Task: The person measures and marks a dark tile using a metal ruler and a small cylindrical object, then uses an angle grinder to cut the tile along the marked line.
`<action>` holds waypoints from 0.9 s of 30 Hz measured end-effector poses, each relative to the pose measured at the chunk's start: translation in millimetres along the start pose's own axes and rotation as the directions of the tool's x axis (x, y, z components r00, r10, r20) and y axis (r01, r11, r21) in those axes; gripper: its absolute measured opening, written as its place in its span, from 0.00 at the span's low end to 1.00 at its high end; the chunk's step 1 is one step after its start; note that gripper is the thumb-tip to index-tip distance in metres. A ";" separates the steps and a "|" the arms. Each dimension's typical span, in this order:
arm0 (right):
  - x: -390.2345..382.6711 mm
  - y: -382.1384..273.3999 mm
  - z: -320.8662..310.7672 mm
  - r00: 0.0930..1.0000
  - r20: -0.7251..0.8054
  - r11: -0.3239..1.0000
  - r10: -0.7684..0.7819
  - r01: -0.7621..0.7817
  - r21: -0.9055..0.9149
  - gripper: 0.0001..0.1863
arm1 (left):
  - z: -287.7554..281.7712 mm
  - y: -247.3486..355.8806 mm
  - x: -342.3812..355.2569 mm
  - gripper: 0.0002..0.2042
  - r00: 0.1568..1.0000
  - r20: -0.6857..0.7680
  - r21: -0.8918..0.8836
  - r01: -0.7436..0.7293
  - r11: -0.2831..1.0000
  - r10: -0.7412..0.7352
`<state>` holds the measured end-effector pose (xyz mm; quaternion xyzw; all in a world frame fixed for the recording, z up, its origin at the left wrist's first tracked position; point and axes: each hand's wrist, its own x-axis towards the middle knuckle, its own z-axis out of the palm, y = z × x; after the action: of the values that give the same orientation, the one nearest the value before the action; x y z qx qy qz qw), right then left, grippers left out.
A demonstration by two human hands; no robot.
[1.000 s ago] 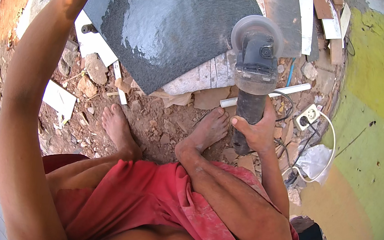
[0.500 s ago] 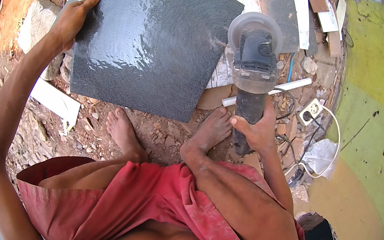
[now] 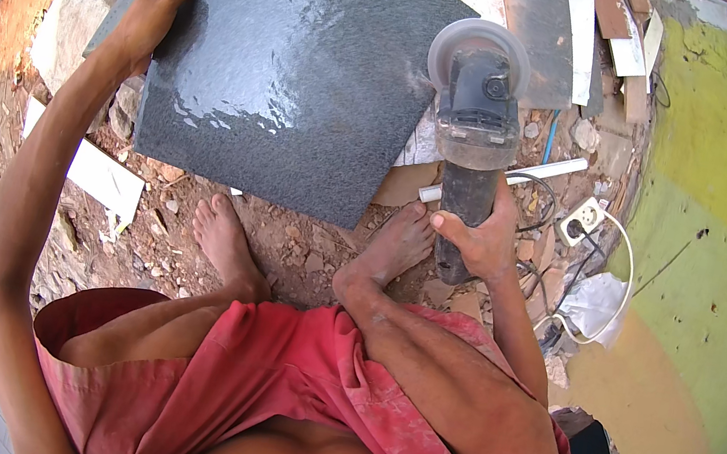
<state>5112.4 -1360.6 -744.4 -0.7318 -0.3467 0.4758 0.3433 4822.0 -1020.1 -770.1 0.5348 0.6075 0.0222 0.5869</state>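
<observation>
My left hand [image 3: 151,18] grips a large dark grey stone tile [image 3: 311,76] at its left edge, thumb on the glossy top face. The tile slants above the ground beyond my feet, with a pale wet-looking sheen on it. My right hand [image 3: 481,236] is wrapped around the body of a black angle grinder [image 3: 478,131], dusty and held with its head pointing away from me. The grinder's round disc or guard [image 3: 485,32] overlaps the tile's right edge in view; I cannot tell whether it touches. A thin grey slab edge [image 3: 115,21] shows beyond my left hand.
A white socket block [image 3: 583,219] with a black plug and white cord lies at the right, near a crumpled white bag [image 3: 596,307]. Tile offcuts [image 3: 582,48], stones [image 3: 71,33] and rubble surround my bare feet. A painted yellow-green surface [image 3: 709,206] borders the right.
The tile has turned slightly clockwise, its lower left corner rising, and more of the grey slab edge shows at its left. The grinder has shifted slightly left.
</observation>
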 end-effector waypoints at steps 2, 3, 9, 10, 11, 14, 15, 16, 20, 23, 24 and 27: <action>-0.3 -1.1 -1.1 1.000 -0.003 1.000 0.012 -0.012 -0.010 0.42 | 0.8 1.1 -1.4 0.37 1.000 -0.007 0.002 -0.013 1.000 0.013; 0.0 -0.2 -0.5 1.000 -0.002 1.000 0.010 -0.010 -0.011 0.41 | 1.6 1.4 -2.3 0.38 1.000 -0.011 0.005 -0.018 1.000 0.018; 2.0 5.3 2.2 1.000 0.002 1.000 -0.011 0.011 -0.008 0.40 | 2.1 0.5 -4.5 0.38 1.000 -0.003 0.048 -0.022 0.999 0.022; 2.1 5.1 1.9 1.000 0.007 1.000 -0.001 0.001 -0.012 0.40 | 2.1 0.4 -4.1 0.38 1.000 -0.004 0.042 -0.022 0.999 0.022; 2.3 4.7 1.7 1.000 0.012 1.000 0.009 -0.009 -0.017 0.40 | 2.1 0.5 -3.7 0.38 1.000 -0.004 0.036 -0.022 0.999 0.022; 3.2 4.0 2.3 1.000 0.013 1.000 0.009 -0.008 -0.009 0.41 | 3.5 -1.0 -2.0 0.39 0.999 -0.016 0.022 -0.029 0.999 0.029; 3.4 5.1 2.7 1.000 0.011 1.000 0.003 -0.003 -0.001 0.41 | 3.5 -1.9 -1.7 0.39 0.999 -0.022 0.019 -0.032 0.999 0.032; 3.6 7.0 3.1 1.000 0.010 1.000 -0.002 0.002 0.006 0.40 | 2.9 -2.7 -1.3 0.39 0.999 -0.023 0.027 -0.038 0.999 0.039; 4.7 6.5 1.3 1.000 0.004 1.000 -0.012 0.012 -0.011 0.40 | 4.4 -2.4 -2.3 0.38 0.998 -0.030 0.044 -0.062 0.997 0.063; 6.1 0.2 0.4 0.998 0.038 0.998 0.051 -0.053 0.043 0.40 | 4.0 -2.5 -2.9 0.38 0.999 -0.023 0.049 -0.048 0.998 0.049; 6.9 0.1 0.5 0.999 0.036 0.998 0.038 -0.039 0.041 0.39 | 3.2 -3.0 -2.8 0.38 0.999 -0.019 0.053 -0.038 0.998 0.039; 9.2 0.9 -0.6 0.999 0.036 0.999 0.011 -0.012 0.032 0.39 | 1.2 -5.4 0.1 0.38 0.999 0.001 0.065 -0.053 0.996 0.053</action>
<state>5116.0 -1353.5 -749.1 -0.7195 -0.3410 0.4963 0.3460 4819.6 -1023.0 -774.1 0.5696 0.5938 0.0183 0.5680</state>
